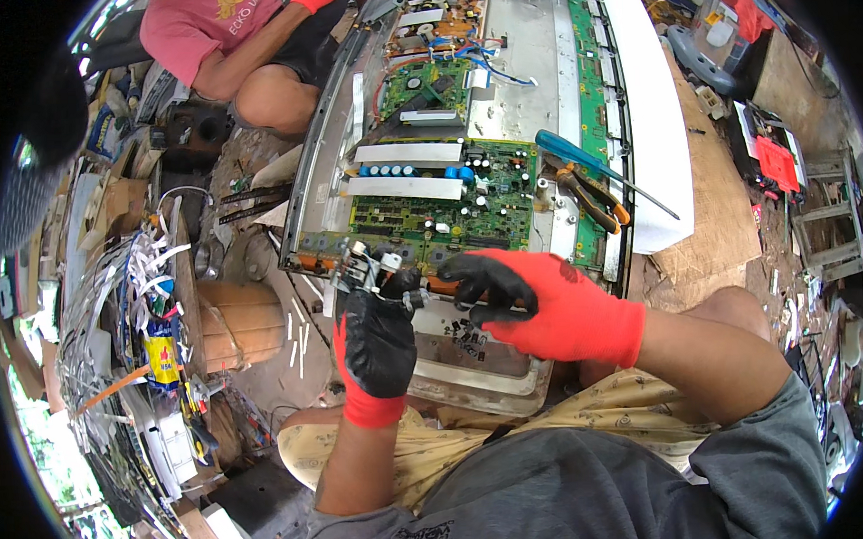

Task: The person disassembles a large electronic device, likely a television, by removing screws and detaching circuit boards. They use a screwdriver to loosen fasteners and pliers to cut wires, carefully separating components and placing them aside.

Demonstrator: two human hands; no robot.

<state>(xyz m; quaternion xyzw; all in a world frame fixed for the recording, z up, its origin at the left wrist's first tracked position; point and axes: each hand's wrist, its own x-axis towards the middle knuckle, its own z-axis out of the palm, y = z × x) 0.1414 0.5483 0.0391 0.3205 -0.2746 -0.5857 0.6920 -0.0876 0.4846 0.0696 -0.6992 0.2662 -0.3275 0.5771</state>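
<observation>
My left hand [377, 343], in a red glove with black palm and fingers, is closed around a small cluster of metal and white electronic parts [360, 266]. Their exact kind cannot be made out. Close by on the right, my right hand [528, 299] wears a matching glove. Its fingers are curved and the thumb stands apart, with nothing visible between them. Both hands are over the near end of an opened flat-panel TV chassis [511, 105]. Just beyond them lies a green circuit board [430, 213] with blue capacitors. Small black pieces [467, 339] lie in a pale tray [493, 396] below my hands.
A blue-handled screwdriver [604, 168] and orange-and-black pliers [591, 199] lie on the chassis's right side. Another person [215, 49] in a pink shirt sits at the far left. Scrap strips [111, 347] pile up on the left, beside a brown wooden block [239, 324].
</observation>
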